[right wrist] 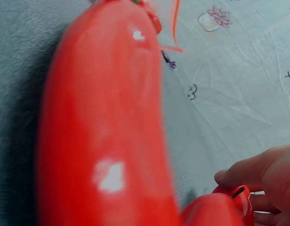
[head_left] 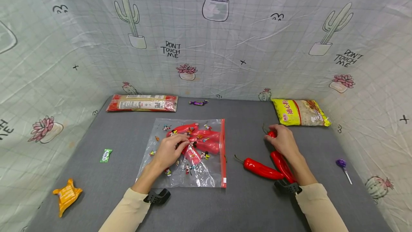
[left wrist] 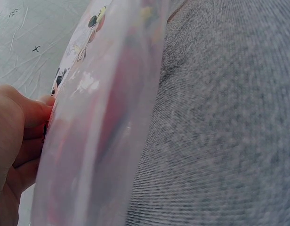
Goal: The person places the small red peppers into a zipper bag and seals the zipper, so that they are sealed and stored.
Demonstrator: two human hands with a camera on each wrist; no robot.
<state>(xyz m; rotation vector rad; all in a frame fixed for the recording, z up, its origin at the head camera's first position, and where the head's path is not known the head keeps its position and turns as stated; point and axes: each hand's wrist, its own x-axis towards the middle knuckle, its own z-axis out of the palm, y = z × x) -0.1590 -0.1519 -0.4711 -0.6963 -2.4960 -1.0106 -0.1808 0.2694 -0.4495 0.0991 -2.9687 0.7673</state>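
Observation:
A clear zip bag with cartoon prints and a red edge lies flat, several red chili peppers inside it. On top of the bag, my left hand pinches the plastic over the peppers between thumb and curled fingers. To the right, my right hand grips a red chili pepper, its stem pointing away from me; the palm hides part of it. Beside that wrist lie two more chili peppers, one slanting under the forearm and one pointing left. A pepper fills much of the right wrist view.
At the back are a red-and-clear packet, a purple candy and a yellow bag. A green candy and an orange packet lie left, a purple lollipop right. A printed cloth rises behind the table.

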